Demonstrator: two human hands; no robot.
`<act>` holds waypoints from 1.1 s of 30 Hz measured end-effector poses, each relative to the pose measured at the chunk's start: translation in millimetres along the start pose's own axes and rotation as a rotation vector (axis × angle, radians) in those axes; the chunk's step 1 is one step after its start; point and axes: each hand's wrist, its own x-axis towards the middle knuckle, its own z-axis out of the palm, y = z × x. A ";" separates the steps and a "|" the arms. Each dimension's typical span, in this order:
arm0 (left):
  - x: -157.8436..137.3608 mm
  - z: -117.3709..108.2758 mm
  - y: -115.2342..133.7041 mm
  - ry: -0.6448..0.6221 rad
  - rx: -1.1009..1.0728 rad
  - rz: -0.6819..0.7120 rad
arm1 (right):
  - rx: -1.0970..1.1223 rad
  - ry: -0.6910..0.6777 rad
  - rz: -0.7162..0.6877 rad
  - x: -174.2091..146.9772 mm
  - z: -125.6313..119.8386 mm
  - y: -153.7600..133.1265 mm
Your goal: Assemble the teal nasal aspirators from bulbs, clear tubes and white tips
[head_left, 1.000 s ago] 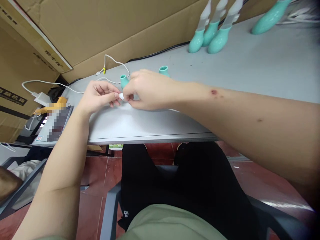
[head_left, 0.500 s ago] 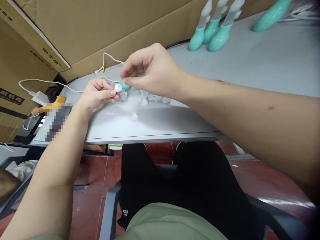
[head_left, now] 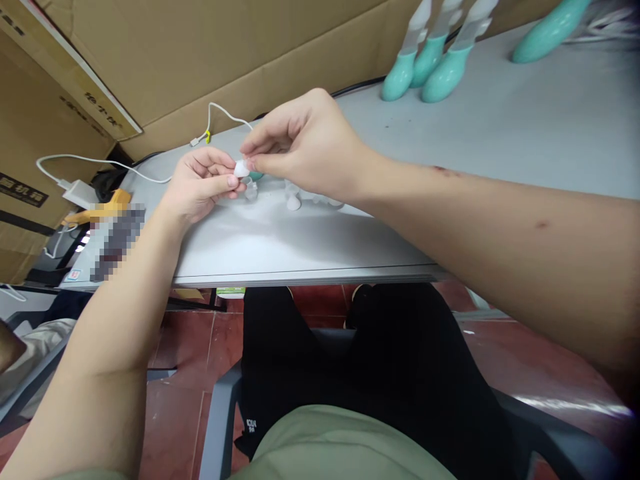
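Observation:
My left hand (head_left: 205, 183) pinches a small white cap-like piece (head_left: 241, 169) between thumb and fingers, above the table's front half. My right hand (head_left: 300, 137) reaches in from the right, its thumb and fingertips closed together against the right side of that piece. Whatever lies between the right fingertips is too small to make out. Just under the left fingers is a small clear plastic part (head_left: 251, 190). Partly hidden behind my hands is a teal bulb (head_left: 257, 176). Several clear and white small parts (head_left: 293, 200) lie below my right hand, some covered by it.
Teal bulb aspirators with clear tubes and white tips (head_left: 447, 75) stand at the back right, near another teal bulb (head_left: 550, 33). A cardboard box (head_left: 200, 60) walls the rear. A white cable (head_left: 105, 160) and a yellow-orange object (head_left: 107, 207) are at left.
My left hand has moved slightly up and right, bringing the white piece against my right fingertips, and the piece has tilted. My right hand has barely moved.

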 end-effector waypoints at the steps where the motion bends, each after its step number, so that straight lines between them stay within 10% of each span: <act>1: 0.3 0.0 -1.3 -0.001 -0.003 0.009 | 0.010 -0.002 -0.004 0.5 -0.2 1.0; 33: -13.2 17.6 12.5 0.049 0.039 0.039 | 0.005 -0.037 0.073 5.0 0.6 -6.4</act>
